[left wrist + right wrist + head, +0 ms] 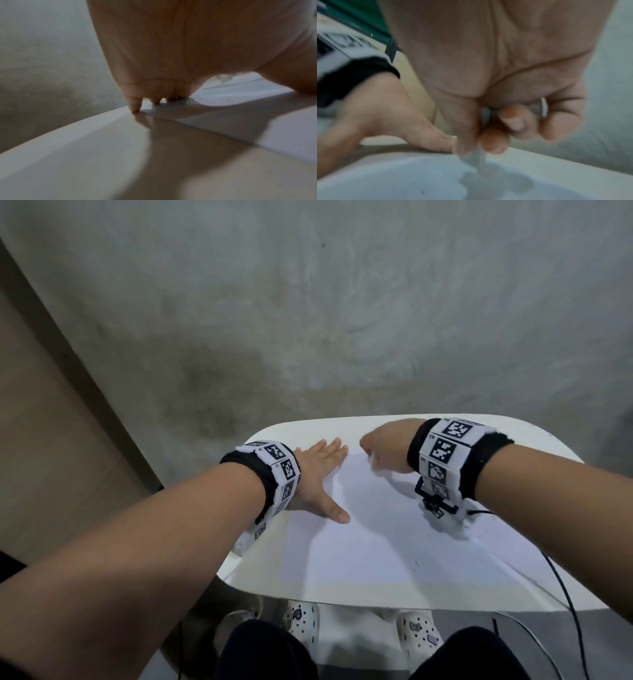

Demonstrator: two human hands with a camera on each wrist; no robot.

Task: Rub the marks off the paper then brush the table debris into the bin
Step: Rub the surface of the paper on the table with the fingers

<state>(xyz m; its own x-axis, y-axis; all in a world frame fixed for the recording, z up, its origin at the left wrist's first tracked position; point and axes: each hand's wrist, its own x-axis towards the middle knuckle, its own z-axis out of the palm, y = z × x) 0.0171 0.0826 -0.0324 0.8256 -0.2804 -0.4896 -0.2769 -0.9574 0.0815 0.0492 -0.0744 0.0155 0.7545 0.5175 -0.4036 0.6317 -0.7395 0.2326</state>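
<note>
— Left side, far left corner of the table?
— Left hand flat, fingers straight and spread, pinning the left edge of the paper; little fingertip on bare tabletop, thumb out across the sheet.
— Centre?
— White sheet covering most of the small white table, a few faint dark specks near its front.
— Right, toward the far edge?
— Right hand curled tight, thumb and fingertips pinching a small pale eraser, tip down on the paper; blurred.
— Surroundings?
— Grey concrete floor beyond the far edge, a tan panel at left, a dark cable trailing off the right edge, white clogs below the front edge.
</note>
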